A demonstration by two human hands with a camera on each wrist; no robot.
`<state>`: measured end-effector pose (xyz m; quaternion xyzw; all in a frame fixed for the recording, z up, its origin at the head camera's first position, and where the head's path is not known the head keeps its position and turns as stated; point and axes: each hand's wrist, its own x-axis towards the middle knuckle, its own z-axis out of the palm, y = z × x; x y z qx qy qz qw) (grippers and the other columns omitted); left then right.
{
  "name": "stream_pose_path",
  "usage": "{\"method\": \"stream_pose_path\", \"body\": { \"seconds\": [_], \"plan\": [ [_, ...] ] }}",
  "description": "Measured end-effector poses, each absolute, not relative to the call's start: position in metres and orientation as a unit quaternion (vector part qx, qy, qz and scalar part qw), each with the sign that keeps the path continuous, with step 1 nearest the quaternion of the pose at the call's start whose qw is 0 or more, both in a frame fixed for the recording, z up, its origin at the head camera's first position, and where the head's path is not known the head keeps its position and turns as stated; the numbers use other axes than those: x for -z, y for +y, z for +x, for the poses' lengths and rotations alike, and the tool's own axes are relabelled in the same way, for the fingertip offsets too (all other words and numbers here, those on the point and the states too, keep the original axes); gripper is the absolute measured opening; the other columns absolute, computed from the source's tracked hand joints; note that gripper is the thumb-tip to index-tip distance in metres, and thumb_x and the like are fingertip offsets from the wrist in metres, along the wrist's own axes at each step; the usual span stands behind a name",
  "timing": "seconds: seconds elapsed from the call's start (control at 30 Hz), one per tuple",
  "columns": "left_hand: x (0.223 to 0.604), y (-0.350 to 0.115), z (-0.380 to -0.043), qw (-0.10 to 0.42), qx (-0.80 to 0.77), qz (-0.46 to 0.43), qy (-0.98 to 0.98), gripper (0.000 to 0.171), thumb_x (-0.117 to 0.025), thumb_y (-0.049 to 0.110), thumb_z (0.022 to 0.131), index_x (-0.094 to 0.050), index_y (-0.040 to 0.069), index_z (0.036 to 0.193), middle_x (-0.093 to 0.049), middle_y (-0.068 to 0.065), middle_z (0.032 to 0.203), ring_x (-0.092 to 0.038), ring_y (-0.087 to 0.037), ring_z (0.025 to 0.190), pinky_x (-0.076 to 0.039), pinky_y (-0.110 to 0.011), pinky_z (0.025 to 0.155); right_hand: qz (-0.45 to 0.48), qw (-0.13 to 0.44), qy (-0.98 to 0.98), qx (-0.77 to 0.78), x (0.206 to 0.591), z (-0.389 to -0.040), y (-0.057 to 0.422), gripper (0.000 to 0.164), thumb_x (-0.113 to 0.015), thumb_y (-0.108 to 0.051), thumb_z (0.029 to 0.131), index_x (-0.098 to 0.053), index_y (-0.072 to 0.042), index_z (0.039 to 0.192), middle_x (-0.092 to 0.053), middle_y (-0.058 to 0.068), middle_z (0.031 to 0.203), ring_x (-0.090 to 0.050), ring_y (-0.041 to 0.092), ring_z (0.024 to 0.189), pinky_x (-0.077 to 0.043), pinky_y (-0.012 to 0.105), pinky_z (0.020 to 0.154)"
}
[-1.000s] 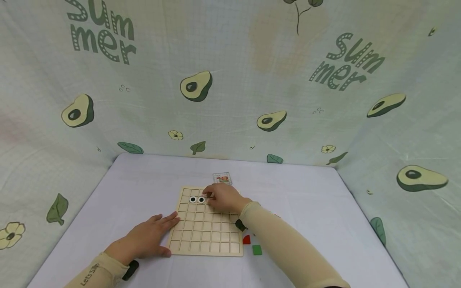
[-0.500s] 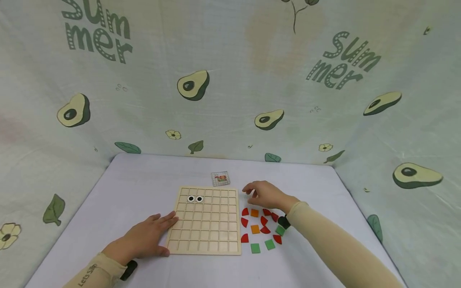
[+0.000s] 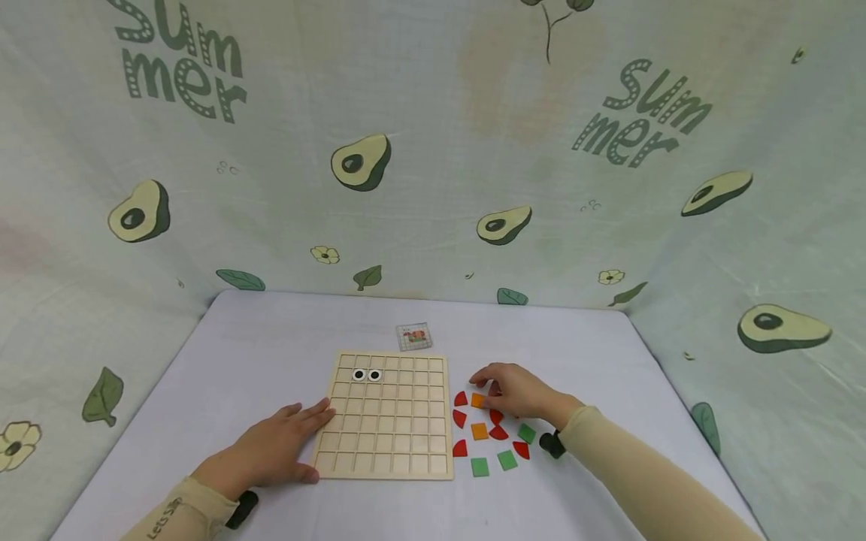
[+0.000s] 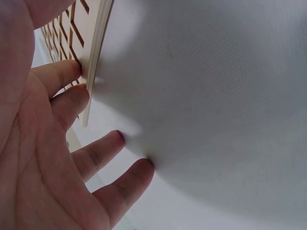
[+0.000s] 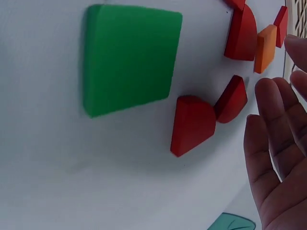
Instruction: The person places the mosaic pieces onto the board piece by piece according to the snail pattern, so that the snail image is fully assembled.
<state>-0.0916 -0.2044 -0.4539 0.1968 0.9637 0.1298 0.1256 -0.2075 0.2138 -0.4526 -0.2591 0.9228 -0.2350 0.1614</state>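
Note:
A pale wooden board (image 3: pixel 391 443) divided into square cells lies on the table, with two round black-and-white eye pieces (image 3: pixel 359 374) in its upper left cells. My left hand (image 3: pixel 274 443) rests spread along the board's left edge; in the left wrist view two fingertips touch the rim and two others touch the cloth. To the right of the board, my right hand (image 3: pixel 521 391) reaches low over the loose pieces. Its thumb overlaps an orange square tile (image 3: pixel 476 400), and the fingers are loosely bent. Some red quarter-round pieces (image 5: pixel 194 124) lie partly under this hand.
A small picture card (image 3: pixel 414 336) lies behind the board. Nearer the front are another orange tile (image 3: pixel 479 430), several green square tiles (image 3: pixel 479 466) and more red quarter-round pieces (image 3: pixel 460 448). A patterned cloth wall (image 3: pixel 433 150) rises behind the white-covered table (image 3: pixel 304 330).
My right hand has left the board's top row, moved right, then come down toward the front over the loose pieces. The left hand has stayed at the board's edge.

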Motion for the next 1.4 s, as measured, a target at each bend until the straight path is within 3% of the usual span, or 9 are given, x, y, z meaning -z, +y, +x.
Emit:
{"method": "stream_pose_path", "body": {
  "seconds": [0.53, 0.9, 1.4],
  "plan": [
    [0.458, -0.205, -0.092, 0.132, -0.123, 0.187, 0.966, 0.095, -0.087, 0.049, 0.069, -0.05, 0.012, 0.147, -0.039, -0.006, 0.157, -0.04, -0.053, 0.131, -0.042, -0.066, 0.095, -0.282, 0.112, 0.94, 0.157, 0.467, -0.208, 0.19, 0.032, -0.08, -0.03, 0.086, -0.073, -0.021, 0.116, -0.06, -0.013, 0.098, -0.053, 0.008, 0.087, -0.051, 0.029, 0.079],
    [0.462, -0.206, -0.093, 0.128, -0.12, 0.196, 0.965, 0.095, -0.086, 0.05, 0.069, -0.049, 0.012, 0.148, -0.038, -0.006, 0.157, -0.04, -0.054, 0.131, -0.042, -0.065, 0.096, -0.295, 0.11, 0.935, 0.163, 0.467, -0.207, 0.189, 0.021, -0.076, -0.023, 0.089, -0.074, -0.022, 0.11, -0.058, -0.011, 0.097, -0.052, 0.008, 0.085, -0.051, 0.029, 0.079],
    [0.461, -0.206, -0.093, 0.127, -0.118, 0.194, 0.966, 0.095, -0.086, 0.05, 0.069, -0.049, 0.011, 0.148, -0.039, -0.006, 0.157, -0.04, -0.053, 0.13, -0.042, -0.066, 0.095, -0.305, 0.095, 0.937, 0.144, 0.467, -0.207, 0.188, 0.028, -0.078, -0.026, 0.088, -0.074, -0.02, 0.114, -0.06, -0.011, 0.1, -0.052, 0.008, 0.084, -0.051, 0.028, 0.079]
  ]
}}
